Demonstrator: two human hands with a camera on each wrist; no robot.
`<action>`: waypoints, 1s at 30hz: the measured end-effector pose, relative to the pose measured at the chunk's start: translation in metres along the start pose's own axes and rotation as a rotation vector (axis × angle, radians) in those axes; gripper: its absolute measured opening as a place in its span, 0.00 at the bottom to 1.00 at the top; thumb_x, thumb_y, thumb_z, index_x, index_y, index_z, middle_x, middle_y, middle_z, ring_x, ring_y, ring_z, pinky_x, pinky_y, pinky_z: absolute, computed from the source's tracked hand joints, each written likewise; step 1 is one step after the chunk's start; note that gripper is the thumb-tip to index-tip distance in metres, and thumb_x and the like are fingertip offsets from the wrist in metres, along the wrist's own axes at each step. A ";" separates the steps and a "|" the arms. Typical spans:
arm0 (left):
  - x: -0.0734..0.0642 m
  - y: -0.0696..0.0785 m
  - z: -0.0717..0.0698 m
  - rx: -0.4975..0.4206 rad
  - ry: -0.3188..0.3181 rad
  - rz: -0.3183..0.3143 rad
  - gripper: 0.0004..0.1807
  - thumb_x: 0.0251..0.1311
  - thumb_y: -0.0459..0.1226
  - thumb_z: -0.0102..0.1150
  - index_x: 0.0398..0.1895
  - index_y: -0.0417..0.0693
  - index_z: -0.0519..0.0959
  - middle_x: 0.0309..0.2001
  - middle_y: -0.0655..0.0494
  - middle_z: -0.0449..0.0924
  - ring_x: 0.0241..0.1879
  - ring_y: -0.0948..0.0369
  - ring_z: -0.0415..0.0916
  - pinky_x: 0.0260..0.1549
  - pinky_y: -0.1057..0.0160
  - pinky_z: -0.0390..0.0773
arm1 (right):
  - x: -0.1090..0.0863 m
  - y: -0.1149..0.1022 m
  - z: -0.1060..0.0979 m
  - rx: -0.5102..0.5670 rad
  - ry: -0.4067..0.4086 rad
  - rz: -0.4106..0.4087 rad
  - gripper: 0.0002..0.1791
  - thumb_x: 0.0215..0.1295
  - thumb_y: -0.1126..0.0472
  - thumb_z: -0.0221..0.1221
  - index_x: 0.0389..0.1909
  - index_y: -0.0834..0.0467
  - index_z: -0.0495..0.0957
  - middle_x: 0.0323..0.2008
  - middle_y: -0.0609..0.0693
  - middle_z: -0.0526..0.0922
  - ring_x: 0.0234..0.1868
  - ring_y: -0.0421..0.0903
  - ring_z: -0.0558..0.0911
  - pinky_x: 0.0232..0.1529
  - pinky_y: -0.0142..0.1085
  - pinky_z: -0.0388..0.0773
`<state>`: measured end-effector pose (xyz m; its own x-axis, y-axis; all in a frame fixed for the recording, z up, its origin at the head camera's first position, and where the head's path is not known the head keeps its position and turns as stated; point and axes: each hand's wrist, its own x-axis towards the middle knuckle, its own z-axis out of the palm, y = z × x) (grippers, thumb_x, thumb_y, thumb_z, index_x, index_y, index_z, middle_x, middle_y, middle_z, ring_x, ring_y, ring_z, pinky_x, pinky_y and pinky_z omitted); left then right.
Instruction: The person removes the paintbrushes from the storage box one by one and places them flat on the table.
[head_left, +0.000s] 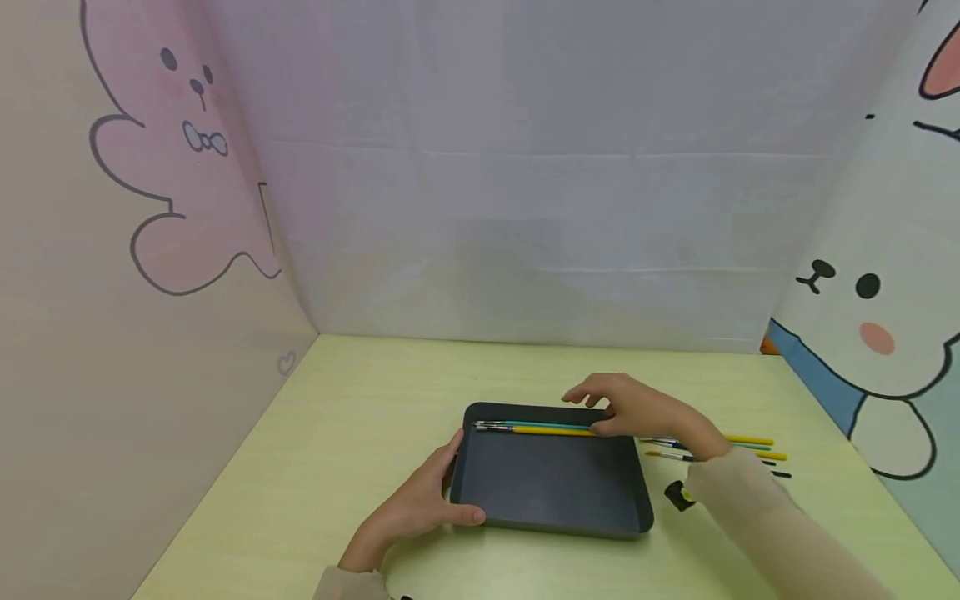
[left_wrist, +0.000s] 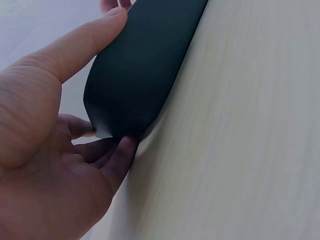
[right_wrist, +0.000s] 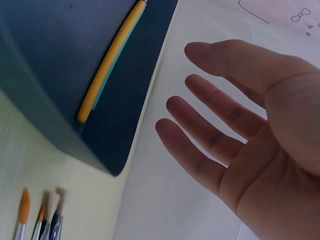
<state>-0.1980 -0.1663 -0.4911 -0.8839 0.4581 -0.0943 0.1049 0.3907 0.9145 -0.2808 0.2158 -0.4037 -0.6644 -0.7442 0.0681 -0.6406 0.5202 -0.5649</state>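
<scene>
A dark grey rectangular tray (head_left: pixel 555 492) lies on the table. Inside it, along the back wall, are a yellow-handled paintbrush (head_left: pixel 540 430) and a teal-handled paintbrush (head_left: pixel 525 422), side by side with bristles to the left. My left hand (head_left: pixel 420 500) grips the tray's left end, thumb on the near edge and fingers along the side; the left wrist view shows the fingertips at the tray's lower corner (left_wrist: pixel 120 100). Over the tray's back right corner hovers my right hand (head_left: pixel 630 406), fingers loosely spread and holding nothing in the right wrist view, apart from the yellow brush.
Several more paintbrushes (head_left: pixel 772 456) lie on the table right of the tray, partly hidden by my right forearm. A small black object (head_left: pixel 678 496) with a yellow-green part sits nearby. Printed curtains (head_left: pixel 525 208) enclose the table (head_left: pixel 375 392) at the back and sides.
</scene>
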 end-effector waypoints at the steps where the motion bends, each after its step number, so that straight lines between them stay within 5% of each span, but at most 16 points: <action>1: 0.000 0.000 0.000 0.000 0.000 -0.002 0.72 0.53 0.49 0.84 0.89 0.48 0.39 0.86 0.44 0.45 0.82 0.46 0.52 0.76 0.39 0.56 | 0.003 -0.001 0.001 -0.002 -0.008 -0.004 0.28 0.68 0.71 0.68 0.69 0.63 0.77 0.63 0.60 0.81 0.58 0.61 0.83 0.48 0.47 0.86; 30: 0.000 0.000 -0.001 0.014 -0.002 -0.003 0.72 0.54 0.52 0.83 0.89 0.49 0.39 0.85 0.44 0.47 0.81 0.46 0.53 0.74 0.38 0.58 | 0.053 -0.017 0.028 -0.005 -0.203 0.015 0.31 0.67 0.69 0.70 0.71 0.64 0.76 0.66 0.59 0.80 0.59 0.55 0.84 0.60 0.55 0.80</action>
<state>-0.1984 -0.1673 -0.4902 -0.8832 0.4585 -0.0982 0.1084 0.4033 0.9086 -0.2943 0.1563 -0.4133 -0.5832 -0.8052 -0.1074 -0.6335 0.5335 -0.5603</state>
